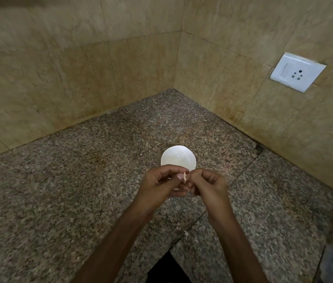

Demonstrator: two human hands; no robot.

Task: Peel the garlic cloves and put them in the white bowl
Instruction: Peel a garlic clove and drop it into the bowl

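Note:
A small white bowl (pixel 178 157) stands on the granite counter, its near side hidden behind my hands. Just in front of it and above the counter, my left hand (pixel 159 181) and my right hand (pixel 207 183) meet fingertip to fingertip. Between them they pinch a small pale garlic clove (pixel 184 176), of which only a sliver shows. Fingers of both hands are curled around it. I cannot tell what lies inside the bowl.
The speckled granite counter (pixel 79 190) fills a corner between two beige tiled walls. A white switch and socket plate (pixel 298 72) sits on the right wall. A small pale scrap (pixel 186 233) lies on the counter near its front notch.

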